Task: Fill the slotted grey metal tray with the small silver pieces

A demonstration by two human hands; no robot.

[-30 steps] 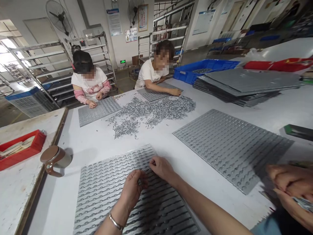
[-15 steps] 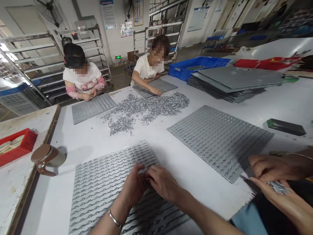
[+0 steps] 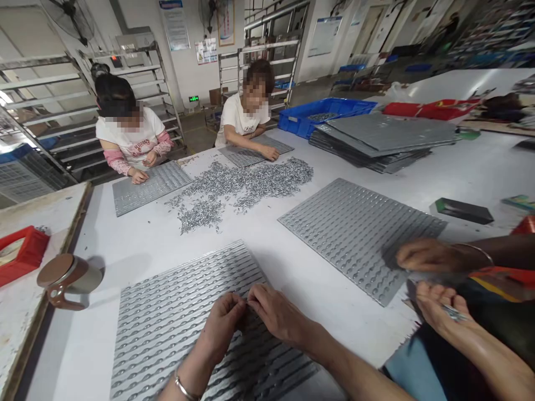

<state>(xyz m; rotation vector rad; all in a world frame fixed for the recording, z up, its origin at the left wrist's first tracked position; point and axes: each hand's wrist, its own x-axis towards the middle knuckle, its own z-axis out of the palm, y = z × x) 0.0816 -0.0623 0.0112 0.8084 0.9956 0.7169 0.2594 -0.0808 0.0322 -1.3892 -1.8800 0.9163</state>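
A grey ribbed tray [image 3: 167,328] with rows of shaped slots lies in front of me on the white table [image 3: 137,245]. My left hand [image 3: 221,326] rests on it with fingers curled. My right hand [image 3: 276,312] meets it fingertip to fingertip, both pinching something too small to name. A bracelet circles my left wrist. A heap of small silver metal pieces [image 3: 242,184] lies farther up the table.
A co-worker's two hands [image 3: 426,278] work at a second grey tray [image 3: 359,234] on my right. Two seated people across the table work at their own trays. A brown mug [image 3: 67,278], a stack of trays [image 3: 384,139], blue and red bins stand around.
My two hands have come together above the tray, fingertips now touching. The view has shifted right. The co-worker's upper hand has reached onto the right tray.
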